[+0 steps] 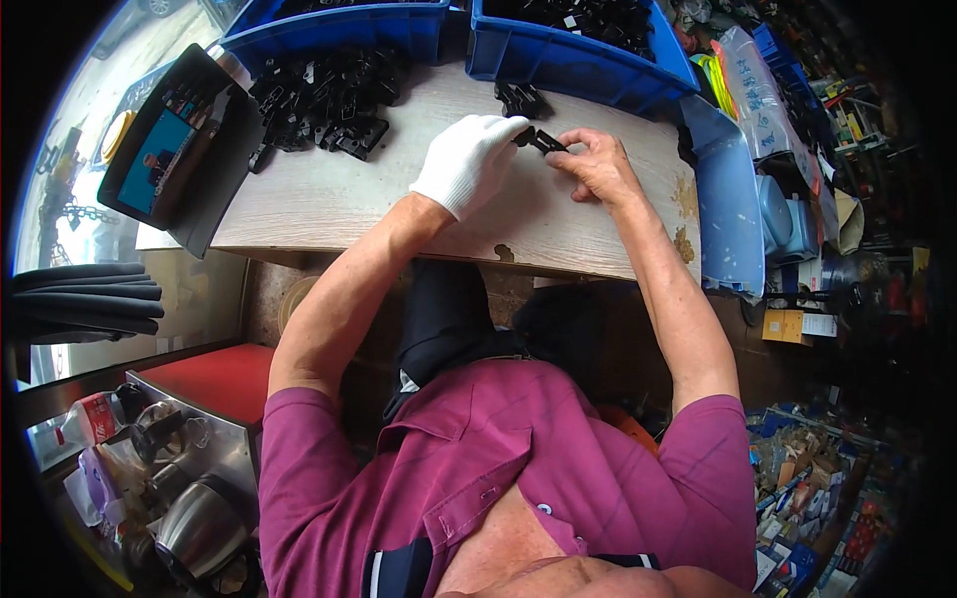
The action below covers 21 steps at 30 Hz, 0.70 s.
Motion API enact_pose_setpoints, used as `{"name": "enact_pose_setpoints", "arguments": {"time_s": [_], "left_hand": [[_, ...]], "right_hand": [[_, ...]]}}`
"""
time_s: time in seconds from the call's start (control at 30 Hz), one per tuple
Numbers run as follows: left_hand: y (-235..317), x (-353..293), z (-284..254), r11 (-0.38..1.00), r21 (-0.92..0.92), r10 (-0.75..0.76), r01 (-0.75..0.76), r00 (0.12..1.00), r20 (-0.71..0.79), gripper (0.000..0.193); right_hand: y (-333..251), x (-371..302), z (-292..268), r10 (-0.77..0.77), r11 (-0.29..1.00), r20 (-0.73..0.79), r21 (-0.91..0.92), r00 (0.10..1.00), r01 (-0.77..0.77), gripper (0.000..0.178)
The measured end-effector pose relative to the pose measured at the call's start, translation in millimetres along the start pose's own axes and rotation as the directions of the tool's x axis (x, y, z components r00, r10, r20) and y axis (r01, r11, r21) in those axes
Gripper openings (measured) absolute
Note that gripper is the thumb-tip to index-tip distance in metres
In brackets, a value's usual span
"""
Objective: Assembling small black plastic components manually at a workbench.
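Observation:
Between my two hands, just above the pale wooden tabletop (369, 204), is a small black plastic part (543, 141) with an opening in it. My left hand (469, 159), in a white knit glove, pinches its left end. The bare fingers of my right hand (598, 164) close on its right end. Right behind my hands lies a small cluster of similar black parts (521, 100). A larger heap of black parts (324, 100) is spread over the table's back left. The part's finer details are too small to make out.
Two blue bins (339, 35) (578, 62) of black parts stand along the back. A tablet (159, 149) showing a video leans at the left. A light blue plastic panel (726, 199) borders the right side. A metal kettle (202, 528) sits low at left.

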State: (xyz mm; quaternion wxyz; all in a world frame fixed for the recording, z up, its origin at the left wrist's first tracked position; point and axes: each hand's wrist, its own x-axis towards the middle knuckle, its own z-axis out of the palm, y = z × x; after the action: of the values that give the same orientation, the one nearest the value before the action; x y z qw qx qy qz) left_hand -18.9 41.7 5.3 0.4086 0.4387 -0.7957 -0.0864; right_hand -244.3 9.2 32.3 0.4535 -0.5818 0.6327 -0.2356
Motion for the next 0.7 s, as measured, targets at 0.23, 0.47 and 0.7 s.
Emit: {"name": "enact_pose_setpoints", "arguments": {"time_s": [0.23, 0.47, 0.7], "left_hand": [[-9, 17, 24, 0.986, 0.087, 0.134, -0.144, 0.986, 0.103, 0.029], [-8, 26, 31, 0.972, 0.090, 0.194, -0.217, 0.957, 0.216, 0.034], [-5, 21, 34, 0.963, 0.099, 0.226, -0.252, 0.950, 0.217, 0.039]], "right_hand": [[6, -2, 10, -0.071, 0.996, 0.004, -0.048, 0.997, 0.071, 0.030], [-1, -10, 14, -0.105, 0.994, -0.010, -0.034, 0.994, 0.105, 0.034], [9, -5, 13, -0.119, 0.992, -0.012, 0.033, 0.993, 0.119, 0.032]]}}
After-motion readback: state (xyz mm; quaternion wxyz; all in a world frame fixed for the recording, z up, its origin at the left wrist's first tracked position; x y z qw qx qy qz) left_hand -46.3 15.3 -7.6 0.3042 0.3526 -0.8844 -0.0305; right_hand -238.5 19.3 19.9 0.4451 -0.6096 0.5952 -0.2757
